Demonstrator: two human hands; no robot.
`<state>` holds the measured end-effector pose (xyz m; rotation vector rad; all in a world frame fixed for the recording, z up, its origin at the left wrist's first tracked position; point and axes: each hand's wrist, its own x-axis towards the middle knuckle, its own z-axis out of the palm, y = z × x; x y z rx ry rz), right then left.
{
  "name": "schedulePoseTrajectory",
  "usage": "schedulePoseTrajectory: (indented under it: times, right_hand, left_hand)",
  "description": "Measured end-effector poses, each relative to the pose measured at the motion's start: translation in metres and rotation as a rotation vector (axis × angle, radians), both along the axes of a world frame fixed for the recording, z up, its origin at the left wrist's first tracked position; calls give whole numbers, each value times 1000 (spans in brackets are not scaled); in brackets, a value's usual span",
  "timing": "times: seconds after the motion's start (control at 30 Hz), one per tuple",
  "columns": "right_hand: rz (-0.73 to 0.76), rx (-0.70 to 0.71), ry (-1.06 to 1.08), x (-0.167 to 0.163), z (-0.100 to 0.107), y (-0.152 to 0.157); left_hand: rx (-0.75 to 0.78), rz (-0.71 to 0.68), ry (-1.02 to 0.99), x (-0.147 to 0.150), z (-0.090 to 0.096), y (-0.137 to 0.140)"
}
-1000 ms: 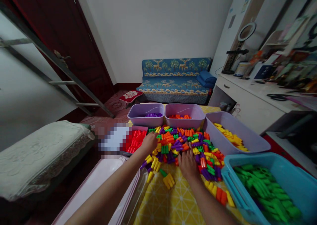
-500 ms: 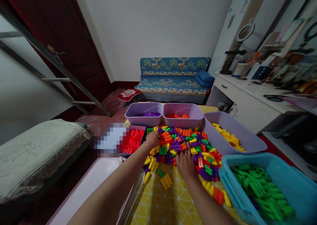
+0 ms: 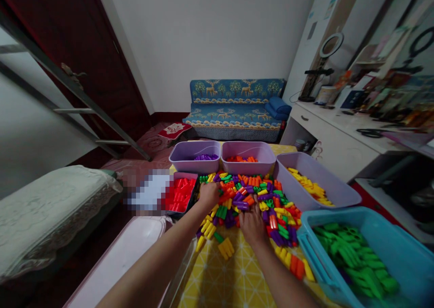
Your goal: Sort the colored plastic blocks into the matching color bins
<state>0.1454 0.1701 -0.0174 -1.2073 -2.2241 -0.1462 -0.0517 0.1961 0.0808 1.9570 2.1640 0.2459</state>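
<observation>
A heap of mixed plastic bullet-shaped building blocks (image 3: 267, 186) in red, orange, yellow, green and purple lies on the table. My left hand (image 3: 209, 195) reaches into the heap's left side, its fingers curled down among the blocks; whatever they grip is hidden. At the heap's near edge rests my right hand (image 3: 251, 224), fingers stretched forward and slightly apart, touching the blocks beside orange and purple ones. A joined yellow piece (image 3: 225, 248) with a green end lies closer to me on the cloth.
Lilac bins (image 3: 195, 164) stand behind the heap, holding purple, orange and yellow blocks. Green blocks fill a blue tub (image 3: 307, 244) at right. Red blocks (image 3: 183, 194) sit in a dark-edged box at left. A patterned sofa (image 3: 233, 113) stands beyond the yellow tablecloth (image 3: 233, 285).
My left hand has shifted slightly, moving a little toward the heap's middle. My right hand stays nearly in place among the blocks. The view has moved slightly.
</observation>
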Motion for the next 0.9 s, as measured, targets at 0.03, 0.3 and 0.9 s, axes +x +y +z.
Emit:
schedulePoseTrajectory:
  times: [0.03,0.3,0.9]
  right_hand:
    - [-21,-8,38,-1,-1,0]
    - [-64,-83,130,0,-9,1]
    - [33,-126,309,6,-16,8]
  left_hand:
    - [24,8,-6,2,0,-2]
    - [167,191,-952,32,-34,-18]
    - [260,48,-802,53,-51,-53]
